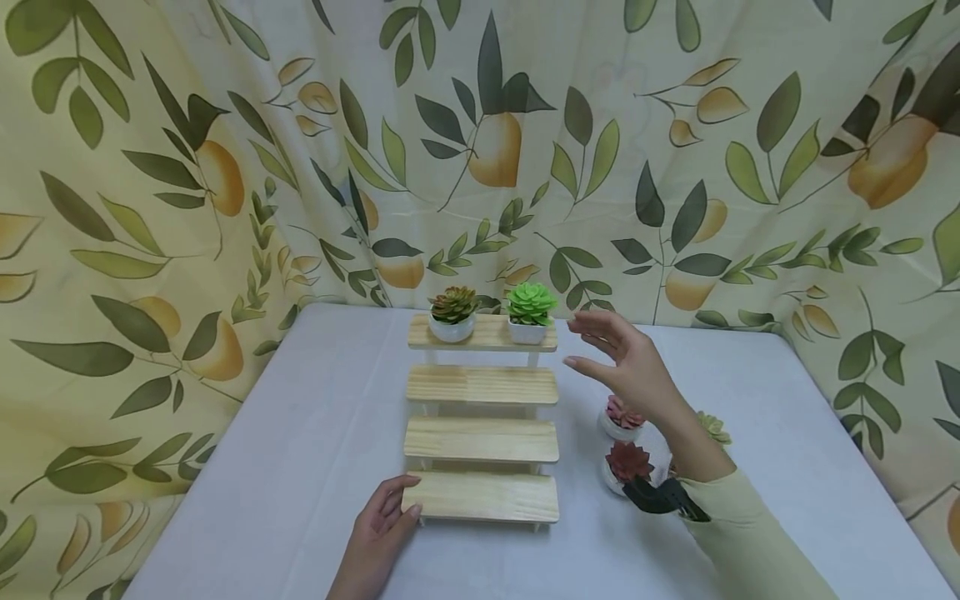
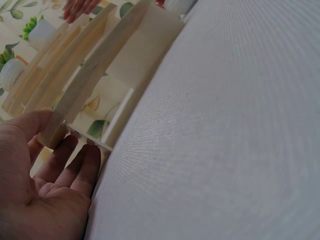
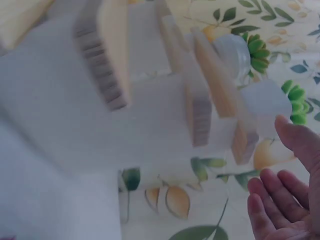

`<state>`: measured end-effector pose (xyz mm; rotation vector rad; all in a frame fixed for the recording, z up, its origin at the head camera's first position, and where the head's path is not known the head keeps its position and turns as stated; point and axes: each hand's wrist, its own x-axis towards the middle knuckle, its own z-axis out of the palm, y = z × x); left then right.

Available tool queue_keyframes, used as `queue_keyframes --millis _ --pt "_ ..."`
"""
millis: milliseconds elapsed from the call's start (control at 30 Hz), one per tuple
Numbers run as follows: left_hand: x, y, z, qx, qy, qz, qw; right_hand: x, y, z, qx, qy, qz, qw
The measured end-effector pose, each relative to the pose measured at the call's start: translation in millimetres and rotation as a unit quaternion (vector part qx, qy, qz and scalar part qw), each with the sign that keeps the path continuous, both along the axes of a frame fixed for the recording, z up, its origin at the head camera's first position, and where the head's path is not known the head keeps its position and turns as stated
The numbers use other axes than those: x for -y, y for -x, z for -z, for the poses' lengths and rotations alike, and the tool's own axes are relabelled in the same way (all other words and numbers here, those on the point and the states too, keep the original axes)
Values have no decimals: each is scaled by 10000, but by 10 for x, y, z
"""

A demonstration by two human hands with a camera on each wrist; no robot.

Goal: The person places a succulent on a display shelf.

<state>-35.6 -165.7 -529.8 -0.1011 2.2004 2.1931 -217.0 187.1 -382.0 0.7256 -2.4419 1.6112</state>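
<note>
A wooden tiered stand (image 1: 480, 437) with several steps stands upright on the table. My left hand (image 1: 381, 533) grips the left end of its lowest step; the left wrist view has the thumb above the board (image 2: 90, 75) and fingers beneath. On the top step sit a brownish-green potted succulent (image 1: 453, 307) at left and a bright green potted succulent (image 1: 531, 305) at right. My right hand (image 1: 633, 362) hovers just right of the bright green one, thumb and fingers apart and holding nothing. In the right wrist view a gap separates the right hand (image 3: 287, 200) from the white pot (image 3: 265, 102).
Right of the stand, a pink succulent (image 1: 622, 412), a dark red succulent (image 1: 630, 461) and a pale green succulent (image 1: 714, 427) stand beneath or beside my right arm, which partly hides them. White cloth covers the table (image 1: 300, 433). A leaf-and-fruit patterned curtain (image 1: 300, 192) hangs behind.
</note>
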Motion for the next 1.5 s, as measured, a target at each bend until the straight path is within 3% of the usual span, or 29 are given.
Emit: queue_keyframes --millis 133,367,667,933,1200,1500 --pt "-12 -19 4 -7 0 -4 10000 -238 -181 113 177 -437 325 9984" --pt "-3 -40 4 -70 -15 88 9999 -583 -620 321 264 -1109 689 9911" --pt "-3 -22 11 -233 101 64 9997 -932 -974 560 200 -796 1184 9896" --pt "-4 -47 2 -297 225 59 9993 -1151 -1139 709 124 -391 1642 9856" --pt "6 -52 -27 -293 355 57 9989 -1262 -1251 872 316 -371 2122 9760" --pt "6 -57 -33 -187 412 16 9990 -1392 -1371 1041 805 1 1871 9790"
